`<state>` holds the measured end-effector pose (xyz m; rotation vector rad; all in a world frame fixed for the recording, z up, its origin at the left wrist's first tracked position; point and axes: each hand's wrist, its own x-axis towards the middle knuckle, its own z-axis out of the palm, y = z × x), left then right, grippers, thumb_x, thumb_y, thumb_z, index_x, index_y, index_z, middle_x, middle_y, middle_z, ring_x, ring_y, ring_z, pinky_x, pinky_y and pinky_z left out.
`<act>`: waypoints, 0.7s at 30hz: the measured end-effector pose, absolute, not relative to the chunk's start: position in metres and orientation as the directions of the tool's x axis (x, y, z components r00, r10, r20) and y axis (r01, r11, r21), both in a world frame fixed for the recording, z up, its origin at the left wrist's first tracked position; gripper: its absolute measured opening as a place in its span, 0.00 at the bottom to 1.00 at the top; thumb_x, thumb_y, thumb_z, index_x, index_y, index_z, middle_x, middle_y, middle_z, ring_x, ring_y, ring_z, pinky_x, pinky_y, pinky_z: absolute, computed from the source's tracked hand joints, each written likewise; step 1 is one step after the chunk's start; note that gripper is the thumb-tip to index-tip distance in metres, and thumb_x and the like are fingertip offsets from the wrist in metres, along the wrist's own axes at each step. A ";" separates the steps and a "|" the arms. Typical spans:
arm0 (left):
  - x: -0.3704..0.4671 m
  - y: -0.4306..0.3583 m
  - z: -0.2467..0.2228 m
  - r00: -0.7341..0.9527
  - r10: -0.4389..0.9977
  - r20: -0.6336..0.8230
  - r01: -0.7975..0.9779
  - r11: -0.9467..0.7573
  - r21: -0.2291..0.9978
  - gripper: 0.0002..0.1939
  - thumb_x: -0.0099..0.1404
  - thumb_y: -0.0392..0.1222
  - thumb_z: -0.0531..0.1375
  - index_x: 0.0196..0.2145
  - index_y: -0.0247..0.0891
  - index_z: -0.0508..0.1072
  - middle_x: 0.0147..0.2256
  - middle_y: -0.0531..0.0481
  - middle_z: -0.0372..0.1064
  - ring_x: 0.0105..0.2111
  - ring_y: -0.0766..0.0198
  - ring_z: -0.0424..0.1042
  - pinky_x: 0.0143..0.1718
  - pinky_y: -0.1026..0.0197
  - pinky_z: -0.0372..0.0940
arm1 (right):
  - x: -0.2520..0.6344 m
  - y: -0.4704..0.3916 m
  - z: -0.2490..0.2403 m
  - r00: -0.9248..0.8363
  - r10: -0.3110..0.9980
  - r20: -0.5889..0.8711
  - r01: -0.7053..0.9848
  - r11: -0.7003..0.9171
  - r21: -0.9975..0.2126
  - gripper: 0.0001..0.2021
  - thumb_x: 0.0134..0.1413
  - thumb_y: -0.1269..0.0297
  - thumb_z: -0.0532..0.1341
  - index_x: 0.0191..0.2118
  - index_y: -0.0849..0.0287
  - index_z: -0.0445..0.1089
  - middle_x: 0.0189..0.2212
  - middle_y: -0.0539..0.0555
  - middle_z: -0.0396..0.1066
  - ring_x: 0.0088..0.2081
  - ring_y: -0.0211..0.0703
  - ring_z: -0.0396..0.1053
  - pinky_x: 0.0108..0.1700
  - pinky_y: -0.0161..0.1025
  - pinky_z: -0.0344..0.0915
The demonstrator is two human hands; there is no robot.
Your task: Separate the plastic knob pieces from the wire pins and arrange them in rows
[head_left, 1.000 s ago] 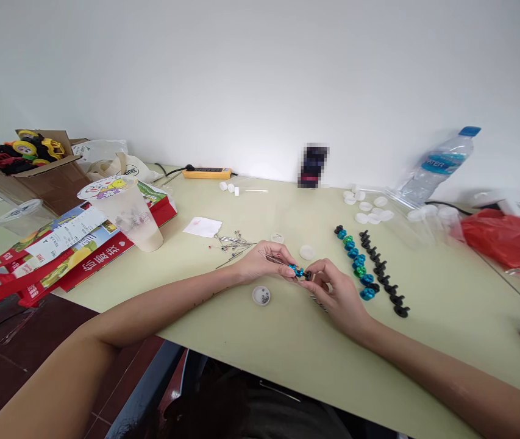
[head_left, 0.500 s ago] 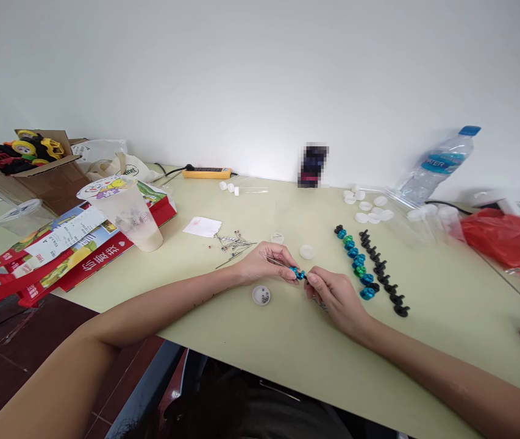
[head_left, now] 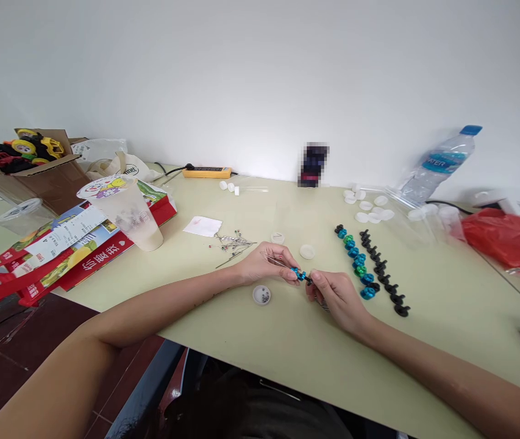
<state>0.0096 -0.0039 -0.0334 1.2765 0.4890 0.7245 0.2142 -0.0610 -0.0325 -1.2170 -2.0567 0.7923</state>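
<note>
My left hand pinches a small shiny blue part between thumb and fingers. Thin metal rods also lie across that hand; their kind is unclear. My right hand closes thumb and finger on a small black piece, which sits against the blue part's right end. Something striped and metallic shows under the right fingers, mostly hidden. Just below my left hand is a round white cap holding tiny metal balls.
To the right run a row of blue and green parts and a row of black pieces. Loose pins lie left of my hands. A plastic cup, a water bottle and white caps stand farther out.
My right hand has shifted very slightly, and more of the black piece now shows beside the blue part. My left hand keeps its hold on the blue part.
</note>
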 end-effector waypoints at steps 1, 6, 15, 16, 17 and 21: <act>0.010 -0.004 -0.033 0.689 0.723 0.058 -0.212 0.124 0.969 0.15 0.47 0.39 0.71 0.31 0.30 0.73 0.31 0.45 0.76 0.31 0.62 0.76 0.38 0.59 0.70 | 0.214 -0.061 -0.032 -0.392 0.898 0.199 0.532 0.397 -0.748 0.28 0.66 0.51 0.42 0.22 0.59 0.66 0.16 0.48 0.62 0.20 0.35 0.60 0.27 0.34 0.55; 0.011 -0.003 -0.032 0.665 0.744 0.062 -0.222 0.118 0.968 0.17 0.46 0.41 0.71 0.31 0.30 0.73 0.30 0.46 0.76 0.30 0.61 0.76 0.37 0.58 0.70 | 0.213 -0.063 -0.032 -0.359 0.904 0.231 0.540 0.403 -0.739 0.22 0.65 0.51 0.43 0.28 0.58 0.65 0.20 0.49 0.64 0.23 0.37 0.61 0.27 0.34 0.57; 0.010 -0.002 -0.033 0.654 0.753 0.079 -0.236 0.103 0.966 0.16 0.47 0.40 0.71 0.31 0.30 0.73 0.29 0.46 0.76 0.30 0.63 0.76 0.37 0.59 0.70 | 0.209 -0.066 -0.028 -0.317 0.917 0.241 0.557 0.386 -0.736 0.12 0.61 0.52 0.52 0.36 0.55 0.61 0.22 0.47 0.61 0.24 0.37 0.59 0.25 0.34 0.54; 0.010 -0.003 -0.033 0.656 0.751 0.075 -0.230 0.105 0.967 0.16 0.46 0.40 0.71 0.31 0.30 0.73 0.29 0.46 0.76 0.30 0.62 0.76 0.37 0.59 0.70 | 0.209 -0.066 -0.028 -0.327 0.915 0.238 0.557 0.390 -0.733 0.12 0.62 0.53 0.51 0.35 0.56 0.62 0.22 0.47 0.62 0.24 0.37 0.59 0.25 0.34 0.54; 0.010 -0.003 -0.033 0.660 0.748 0.068 -0.224 0.110 0.968 0.16 0.46 0.40 0.71 0.31 0.30 0.73 0.30 0.46 0.76 0.30 0.62 0.76 0.38 0.58 0.70 | 0.210 -0.066 -0.028 -0.338 0.912 0.233 0.560 0.394 -0.729 0.14 0.63 0.53 0.50 0.33 0.56 0.62 0.21 0.47 0.63 0.23 0.36 0.59 0.26 0.34 0.54; 0.010 -0.004 -0.033 0.682 0.729 0.051 -0.210 0.128 0.969 0.16 0.46 0.40 0.71 0.31 0.30 0.73 0.30 0.45 0.76 0.31 0.61 0.76 0.37 0.58 0.70 | 0.212 -0.065 -0.028 -0.384 0.899 0.212 0.570 0.411 -0.711 0.21 0.66 0.54 0.45 0.25 0.57 0.62 0.19 0.47 0.63 0.22 0.36 0.60 0.28 0.34 0.55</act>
